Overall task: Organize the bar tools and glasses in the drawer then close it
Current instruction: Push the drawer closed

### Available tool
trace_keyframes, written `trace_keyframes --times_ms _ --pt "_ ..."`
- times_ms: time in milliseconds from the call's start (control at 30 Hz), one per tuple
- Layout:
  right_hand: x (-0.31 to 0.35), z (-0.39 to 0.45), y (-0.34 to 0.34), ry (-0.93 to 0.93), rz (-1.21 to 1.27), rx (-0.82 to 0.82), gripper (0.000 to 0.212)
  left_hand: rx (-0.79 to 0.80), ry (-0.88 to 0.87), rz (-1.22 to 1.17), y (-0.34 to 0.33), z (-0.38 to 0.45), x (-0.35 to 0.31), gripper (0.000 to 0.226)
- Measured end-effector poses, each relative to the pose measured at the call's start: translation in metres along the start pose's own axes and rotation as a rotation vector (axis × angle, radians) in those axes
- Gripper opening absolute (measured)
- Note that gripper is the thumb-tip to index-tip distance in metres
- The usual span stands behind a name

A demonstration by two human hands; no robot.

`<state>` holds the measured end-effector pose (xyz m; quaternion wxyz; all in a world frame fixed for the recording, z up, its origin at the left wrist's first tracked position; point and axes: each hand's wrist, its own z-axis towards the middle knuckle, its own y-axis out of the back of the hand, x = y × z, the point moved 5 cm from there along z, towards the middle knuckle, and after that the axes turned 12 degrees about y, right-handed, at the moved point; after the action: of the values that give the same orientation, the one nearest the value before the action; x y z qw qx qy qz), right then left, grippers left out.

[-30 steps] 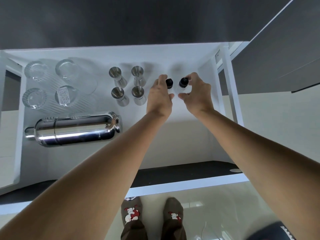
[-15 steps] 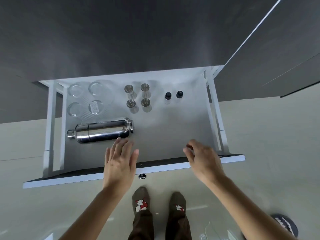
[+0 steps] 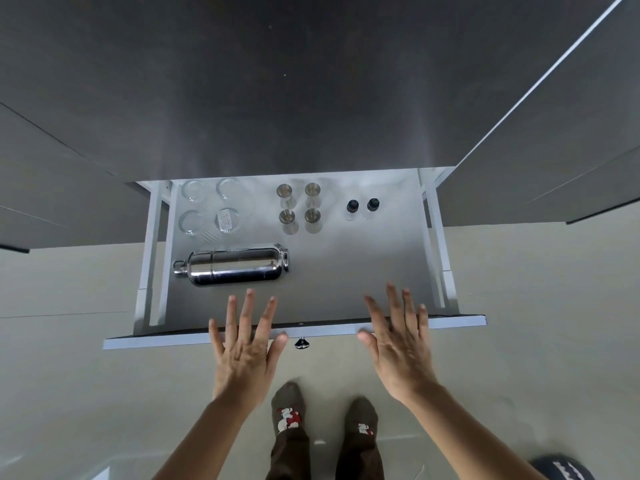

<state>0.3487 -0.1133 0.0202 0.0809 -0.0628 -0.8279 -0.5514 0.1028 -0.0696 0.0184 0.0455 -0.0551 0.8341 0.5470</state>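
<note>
A white drawer (image 3: 346, 292) stands pulled out below a dark counter. At its back left stand several clear glasses (image 3: 227, 220). Several steel jiggers (image 3: 301, 209) stand in the back middle, and two small black-capped bottles (image 3: 362, 206) are at the back right. A steel cocktail shaker (image 3: 235, 266) lies on its side at the left. My left hand (image 3: 247, 344) and my right hand (image 3: 398, 341) are spread flat, fingers apart, over the drawer's front panel (image 3: 156, 341), on either side of the knob (image 3: 302, 343). Neither holds anything.
Dark cabinet fronts (image 3: 554, 150) flank the drawer on both sides. A pale floor (image 3: 69, 393) lies below, with my two socked feet (image 3: 322, 414) just in front of the drawer. A dark round object (image 3: 561, 467) sits at the bottom right corner.
Both hands let go of the two small bottles at the back right and drew back to the drawer's front panel, opening flat. The view rose and pulled away.
</note>
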Motion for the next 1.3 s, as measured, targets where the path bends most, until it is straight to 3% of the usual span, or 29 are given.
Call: trace_keyframes --times_ms 400,667,933,1133,1300 --pt "-0.006 0.056 0.021 -0.078 0.005 -0.090 0.071 -0.107 0.198 -0.097 0.015 0.056 -0.014 0.086" --pt "-0.003 0.092 0.036 -0.252 0.198 -0.182 0.073 -0.092 0.390 -0.265 0.029 0.089 -0.033 0.099" --pt "-0.008 0.125 0.055 -0.512 0.504 -0.360 0.099 -0.059 0.612 -0.487 0.050 0.118 -0.054 0.106" --pt "-0.026 0.147 0.066 -0.622 0.575 -0.412 0.123 -0.078 0.673 -0.542 0.063 0.144 -0.058 0.115" --pt "-0.031 0.166 0.076 -0.657 0.608 -0.435 0.127 -0.087 0.663 -0.568 0.071 0.163 -0.061 0.116"
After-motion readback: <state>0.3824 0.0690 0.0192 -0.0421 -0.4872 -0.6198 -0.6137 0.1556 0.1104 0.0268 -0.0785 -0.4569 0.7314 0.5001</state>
